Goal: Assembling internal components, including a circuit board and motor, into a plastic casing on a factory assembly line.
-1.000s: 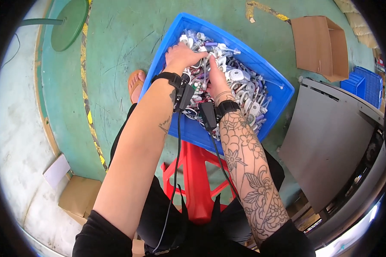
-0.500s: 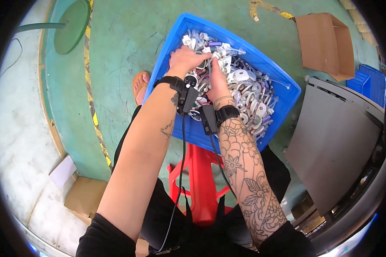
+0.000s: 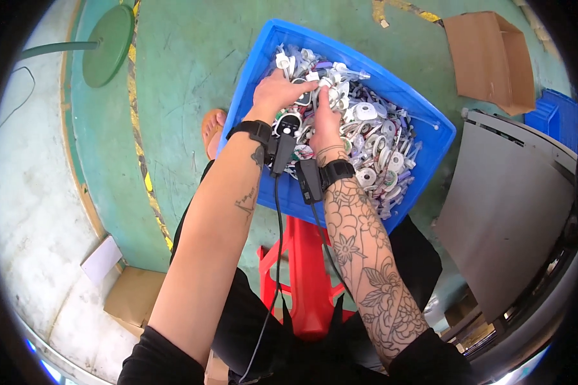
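We see the left hand (image 3: 275,96) reaching into the blue bin (image 3: 434,153) with its thumb stretched to the right, well spread from the fingers. Those fingers bend away over the heap of small plastic parts (image 3: 380,140), and we cannot tell what their tips have hold of. A dark-faced piece (image 3: 301,97) shows in the gap beside the thumb.

The right hand (image 3: 328,127) stands close by, its thumb pointing up the view toward a white fitting (image 3: 325,83); the thumb tip seems to meet its lower edge. The other right fingers are mostly hidden, so we cannot say how tightly they close.

The white fitting looks short and rounded — no clear long axis for us to read. Below and just left of it, a pale strip (image 3: 315,100) runs roughly up and down the view between the hands. The fitting lies near the left thumb's tip and just beyond the right thumb — over the heap, in the upper left part of the bin.
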Demonstrator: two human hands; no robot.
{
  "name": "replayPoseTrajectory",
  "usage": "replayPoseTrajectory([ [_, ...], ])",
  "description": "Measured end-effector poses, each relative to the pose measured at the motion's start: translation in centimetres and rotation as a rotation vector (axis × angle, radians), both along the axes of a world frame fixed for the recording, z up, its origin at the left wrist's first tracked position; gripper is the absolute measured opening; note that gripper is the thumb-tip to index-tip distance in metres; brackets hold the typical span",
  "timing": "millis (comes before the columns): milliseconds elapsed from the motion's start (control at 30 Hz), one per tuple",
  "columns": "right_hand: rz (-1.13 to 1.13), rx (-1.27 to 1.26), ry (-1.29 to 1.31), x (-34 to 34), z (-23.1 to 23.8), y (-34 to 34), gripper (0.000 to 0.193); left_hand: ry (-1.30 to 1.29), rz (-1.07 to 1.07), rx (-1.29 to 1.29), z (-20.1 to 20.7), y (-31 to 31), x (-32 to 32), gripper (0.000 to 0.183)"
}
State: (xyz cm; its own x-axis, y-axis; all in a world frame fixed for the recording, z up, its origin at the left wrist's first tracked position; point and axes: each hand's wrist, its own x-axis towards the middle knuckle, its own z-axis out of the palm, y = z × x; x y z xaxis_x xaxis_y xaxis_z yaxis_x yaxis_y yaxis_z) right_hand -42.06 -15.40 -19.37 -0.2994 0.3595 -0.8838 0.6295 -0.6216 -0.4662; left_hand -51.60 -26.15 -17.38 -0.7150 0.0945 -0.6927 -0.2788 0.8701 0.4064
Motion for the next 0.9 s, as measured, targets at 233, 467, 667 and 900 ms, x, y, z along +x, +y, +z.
replayPoseTrajectory([
  [233, 0.016, -0.006, 0.052, 0.1, 1.2, 0.9, 0.121, -0.019, 0.134, 0.104, -0.4, 0.9, -0.1, 0.128],
  [467, 0.066, -0.077, 0.072, 1.8, 2.0, 1.2, 0.131, 0.024, 0.254, 0.255, -0.5, 0.1, 2.5, 0.073],
  [667, 0.001, -0.146, 0.351, 3.5, 4.4, 1.3, 0.085, -0.115, 0.570, 0.665, 2.2, 0.1, 5.9, 0.054],
  [900, 0.018, -0.045, 0.467, 5.6, 4.2, 2.3, 0.065, -0.115, 0.725, 0.731, 4.4, 1.4, 9.5, 0.055],
])
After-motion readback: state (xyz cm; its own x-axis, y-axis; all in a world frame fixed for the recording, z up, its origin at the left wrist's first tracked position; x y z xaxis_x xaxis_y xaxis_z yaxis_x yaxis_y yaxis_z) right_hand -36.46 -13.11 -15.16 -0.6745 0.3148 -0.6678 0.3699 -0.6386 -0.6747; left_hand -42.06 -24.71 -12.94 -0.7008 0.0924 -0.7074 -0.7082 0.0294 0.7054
